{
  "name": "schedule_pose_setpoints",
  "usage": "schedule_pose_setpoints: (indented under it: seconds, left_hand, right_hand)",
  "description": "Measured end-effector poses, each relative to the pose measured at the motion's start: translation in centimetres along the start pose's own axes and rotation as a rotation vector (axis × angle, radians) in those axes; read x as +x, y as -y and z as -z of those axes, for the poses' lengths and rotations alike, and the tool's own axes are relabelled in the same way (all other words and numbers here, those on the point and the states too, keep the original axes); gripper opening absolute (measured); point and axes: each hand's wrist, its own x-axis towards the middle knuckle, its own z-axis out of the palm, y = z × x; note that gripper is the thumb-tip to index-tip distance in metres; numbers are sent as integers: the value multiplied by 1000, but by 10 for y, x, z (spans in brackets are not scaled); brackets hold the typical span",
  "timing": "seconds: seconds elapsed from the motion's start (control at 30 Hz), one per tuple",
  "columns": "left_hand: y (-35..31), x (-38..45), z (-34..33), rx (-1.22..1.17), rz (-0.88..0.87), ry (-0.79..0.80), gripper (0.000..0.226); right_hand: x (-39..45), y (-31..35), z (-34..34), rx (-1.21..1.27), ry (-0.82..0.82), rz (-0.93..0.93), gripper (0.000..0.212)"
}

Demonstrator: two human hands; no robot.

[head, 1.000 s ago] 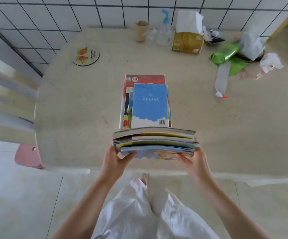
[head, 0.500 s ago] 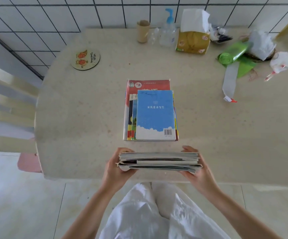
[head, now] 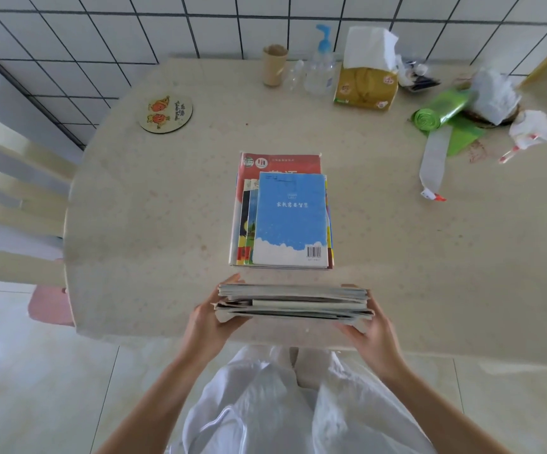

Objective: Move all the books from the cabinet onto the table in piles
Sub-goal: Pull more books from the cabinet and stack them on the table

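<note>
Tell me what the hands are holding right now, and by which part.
A stack of books, gripped at its two short ends: the left hand at the left end, the right hand at the right end.

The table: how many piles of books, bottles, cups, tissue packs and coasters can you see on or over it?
Book piles: 2, one lying on the table, one held by both hands
Bottles: 1
Cups: 1
Tissue packs: 1
Coasters: 1
Total: 6

A beige table (head: pixel 134 224) carries a book pile (head: pixel 285 217), coaster (head: pixel 166 113), tissue box (head: pixel 366 88) and green roll (head: pixel 439 109)
</note>
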Motion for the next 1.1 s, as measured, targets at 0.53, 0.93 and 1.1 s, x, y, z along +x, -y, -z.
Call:
schedule_pose_setpoints:
  seconds: [0.53, 0.93, 1.1]
  left_hand:
    - [-36, 30, 13, -76, 86, 84, 52]
    - [-85, 107, 25, -523, 371, -65, 30]
    - [-84, 136, 23, -472, 488, -59, 19]
  right_hand:
    - [37, 23, 24, 103, 99, -89, 66]
    - [135, 91, 39, 369, 188, -529, 23]
    - [173, 89, 28, 360, 215, -706, 25]
